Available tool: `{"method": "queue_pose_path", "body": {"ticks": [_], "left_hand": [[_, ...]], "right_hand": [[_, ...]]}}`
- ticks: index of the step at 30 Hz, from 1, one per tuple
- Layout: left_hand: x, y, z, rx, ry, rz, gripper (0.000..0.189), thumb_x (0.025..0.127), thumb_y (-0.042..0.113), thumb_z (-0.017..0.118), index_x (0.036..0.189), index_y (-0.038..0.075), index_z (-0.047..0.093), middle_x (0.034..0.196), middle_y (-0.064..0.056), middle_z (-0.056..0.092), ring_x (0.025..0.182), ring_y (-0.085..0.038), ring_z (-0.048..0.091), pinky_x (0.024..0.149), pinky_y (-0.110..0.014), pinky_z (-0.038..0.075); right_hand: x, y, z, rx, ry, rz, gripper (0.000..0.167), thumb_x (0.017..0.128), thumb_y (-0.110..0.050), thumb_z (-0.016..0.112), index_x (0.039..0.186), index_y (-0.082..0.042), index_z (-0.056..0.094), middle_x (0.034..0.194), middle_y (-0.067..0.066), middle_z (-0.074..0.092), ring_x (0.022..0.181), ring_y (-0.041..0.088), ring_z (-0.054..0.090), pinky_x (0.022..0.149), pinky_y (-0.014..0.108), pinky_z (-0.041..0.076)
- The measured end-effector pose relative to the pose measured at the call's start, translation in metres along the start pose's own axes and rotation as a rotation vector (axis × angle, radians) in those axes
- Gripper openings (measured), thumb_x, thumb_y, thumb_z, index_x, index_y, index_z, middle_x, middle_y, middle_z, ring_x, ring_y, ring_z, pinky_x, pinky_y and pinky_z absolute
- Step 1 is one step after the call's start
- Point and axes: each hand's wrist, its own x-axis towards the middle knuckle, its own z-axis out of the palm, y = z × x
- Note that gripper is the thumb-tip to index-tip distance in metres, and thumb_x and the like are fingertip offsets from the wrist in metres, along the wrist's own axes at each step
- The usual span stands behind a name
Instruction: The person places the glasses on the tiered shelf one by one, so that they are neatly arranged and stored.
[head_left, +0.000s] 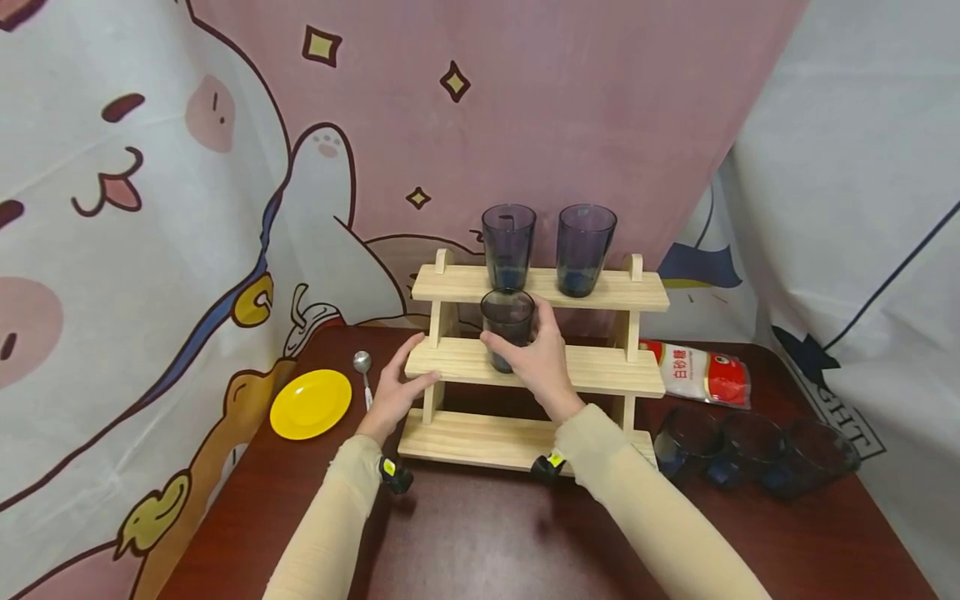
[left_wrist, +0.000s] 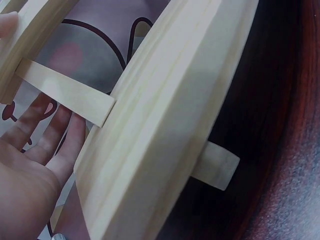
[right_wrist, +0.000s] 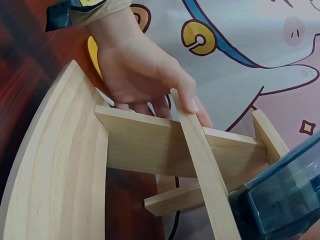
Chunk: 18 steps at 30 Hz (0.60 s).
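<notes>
Head view: the right hand is gripping a dark glass around its side, holding it upright at the middle tier of the wooden rack; whether its base is touching, I cannot tell. The left hand is pinching that tier's left end. Two purple glasses are standing up top, three tumblers are standing on the tabletop at right, and a yellow plate is lying at left. Left wrist: loose fingers are stretching beside a wooden upright. Right wrist: the left thumb is pressing the tier's end, the gripped glass showing lower right.
</notes>
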Motion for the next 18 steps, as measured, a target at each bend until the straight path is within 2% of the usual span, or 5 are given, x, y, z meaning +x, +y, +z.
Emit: {"method": "queue_pose_path", "body": {"ticks": [9,14,18], "left_hand": [[0.0,-0.001,0.0,0.006,0.0,0.001,0.073,0.094,0.028,0.082,0.156,0.044,0.047,0.162,0.0,0.044,0.129,-0.034,0.059,0.101,-0.052,0.056],[-0.001,-0.001,0.0,0.001,0.0,0.004,0.076,0.094,0.027,0.082,0.159,0.037,0.045,0.161,-0.001,0.044,0.129,-0.033,0.06,0.1,-0.052,0.056],[0.0,-0.001,-0.001,-0.007,-0.001,0.0,0.075,0.094,0.026,0.082,0.158,0.039,0.045,0.16,-0.002,0.046,0.128,-0.033,0.06,0.101,-0.052,0.056]], "right_hand": [[-0.007,-0.001,-0.018,-0.026,-0.066,0.076,0.094,0.084,-0.04,0.09,0.16,-0.025,0.036,0.145,0.006,0.055,0.128,0.026,0.056,0.11,0.051,0.046],[-0.019,-0.001,-0.04,0.006,-0.109,0.087,0.091,0.088,-0.033,0.088,0.161,-0.022,0.034,0.153,0.011,0.048,0.142,0.032,0.047,0.12,0.06,0.034],[-0.029,-0.003,-0.059,-0.013,-0.122,0.083,0.089,0.09,-0.029,0.087,0.161,-0.019,0.034,0.155,0.011,0.048,0.146,0.035,0.043,0.123,0.064,0.027]]}}
